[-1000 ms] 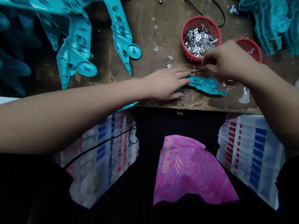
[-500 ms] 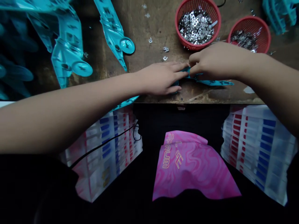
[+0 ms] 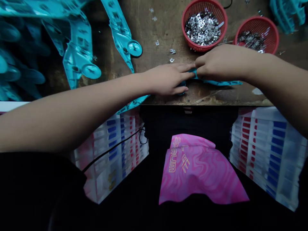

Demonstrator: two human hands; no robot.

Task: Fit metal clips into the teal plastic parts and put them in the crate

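A long teal plastic part (image 3: 222,83) lies near the front edge of the wooden table (image 3: 166,25), mostly covered by both hands. Flat on the part's left portion rests my left hand (image 3: 170,78), its fingers spread. My right hand (image 3: 216,64) is closed over the part's middle, fingertips bent down beside the left fingertips; whatever they pinch is hidden. Behind the right hand stands a red basket (image 3: 204,27) full of small silver metal clips. A second red basket (image 3: 257,35) with darker metal pieces is to its right.
Teal parts (image 3: 79,48) are heaped at the left, and more teal parts (image 3: 287,14) lie at the back right. Loose clips (image 3: 172,51) dot the table. A pink cloth (image 3: 199,173) and white bins (image 3: 269,154) are below the table edge.
The whole view has shifted slightly, so the teal parts at the left appear further right. Both hands stay at the same teal part, with the right fingers bent a little more.
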